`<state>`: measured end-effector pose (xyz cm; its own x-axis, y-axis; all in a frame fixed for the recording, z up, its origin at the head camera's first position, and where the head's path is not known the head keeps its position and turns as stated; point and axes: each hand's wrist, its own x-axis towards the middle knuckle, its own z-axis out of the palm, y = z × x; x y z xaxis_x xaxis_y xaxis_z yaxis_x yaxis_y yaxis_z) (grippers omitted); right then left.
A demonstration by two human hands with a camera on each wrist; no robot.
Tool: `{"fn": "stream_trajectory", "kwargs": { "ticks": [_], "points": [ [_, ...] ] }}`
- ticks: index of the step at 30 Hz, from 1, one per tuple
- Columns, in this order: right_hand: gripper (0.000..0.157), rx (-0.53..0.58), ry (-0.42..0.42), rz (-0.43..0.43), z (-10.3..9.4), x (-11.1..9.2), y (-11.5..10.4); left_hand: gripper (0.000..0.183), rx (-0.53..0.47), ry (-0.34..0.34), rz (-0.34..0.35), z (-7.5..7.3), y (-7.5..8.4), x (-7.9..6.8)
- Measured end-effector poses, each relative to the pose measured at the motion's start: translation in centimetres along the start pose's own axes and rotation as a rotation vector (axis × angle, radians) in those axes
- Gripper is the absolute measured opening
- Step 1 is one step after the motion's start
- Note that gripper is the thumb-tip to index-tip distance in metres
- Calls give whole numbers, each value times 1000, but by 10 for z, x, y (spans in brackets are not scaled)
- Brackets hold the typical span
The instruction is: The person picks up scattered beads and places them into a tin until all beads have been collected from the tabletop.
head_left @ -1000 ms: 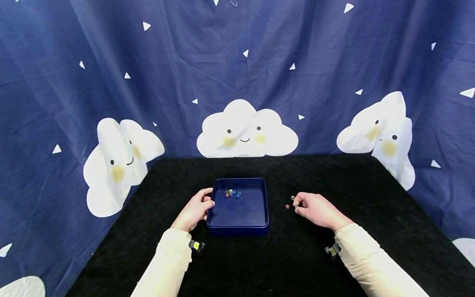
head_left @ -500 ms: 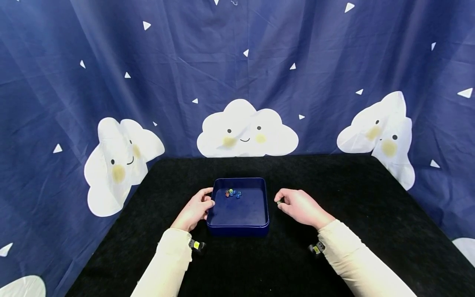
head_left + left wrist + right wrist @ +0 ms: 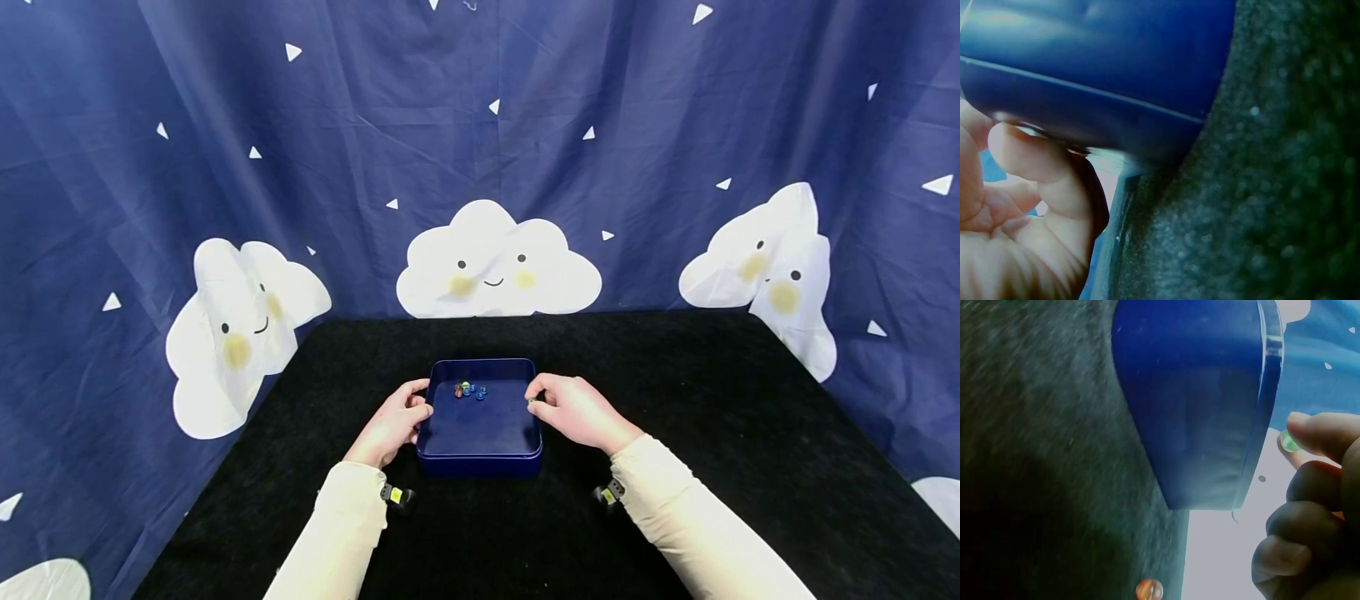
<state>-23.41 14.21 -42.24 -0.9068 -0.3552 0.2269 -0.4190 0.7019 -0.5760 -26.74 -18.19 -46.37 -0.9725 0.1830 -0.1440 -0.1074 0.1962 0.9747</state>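
A square, open-topped dark blue box (image 3: 480, 429) stands on the black cloth, with several small marbles (image 3: 472, 391) in blue, orange and yellow-green near its back left. My left hand (image 3: 392, 423) grips the box's left wall, the thumb at the rim; part of that grip shows in the left wrist view. Over the right rim, my right hand (image 3: 579, 411) pinches a green marble (image 3: 1289, 441) between thumb and forefinger. An orange marble (image 3: 1149, 589) lies on the cloth in the right wrist view; in the head view the hand hides that area.
Black cloth (image 3: 720, 400) covers the table on both sides of the box. Behind it hangs a dark blue curtain (image 3: 360, 167) printed with white smiling clouds (image 3: 495, 292) and small triangles. A camera is strapped to each wrist.
My right hand has picked a marble off the cloth at the right and carried it left to the box's right rim. The left hand and the box stay put.
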Motion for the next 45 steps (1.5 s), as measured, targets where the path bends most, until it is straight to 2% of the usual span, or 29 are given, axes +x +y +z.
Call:
{"fn": "stream_trajectory", "kwargs": {
  "ticks": [10, 19, 32, 40, 45],
  "points": [
    [16, -8, -58, -3, 13, 17, -11, 60, 1, 2, 4, -1, -2, 0],
    [17, -6, -57, 42, 11, 15, -9, 61, -11, -17, 8, -2, -3, 3],
    [16, 3, 37, 60, -8, -8, 28, 61, 4, -8, 19, -1, -3, 4],
    [21, -17, 23, 119, -24, -21, 48, 60, 9, -7, 17, -1, -2, 4],
    [23, -26, -20, 150, -29, -30, 56, 61, -1, -3, 8, -1, -2, 3]
  ]
}}
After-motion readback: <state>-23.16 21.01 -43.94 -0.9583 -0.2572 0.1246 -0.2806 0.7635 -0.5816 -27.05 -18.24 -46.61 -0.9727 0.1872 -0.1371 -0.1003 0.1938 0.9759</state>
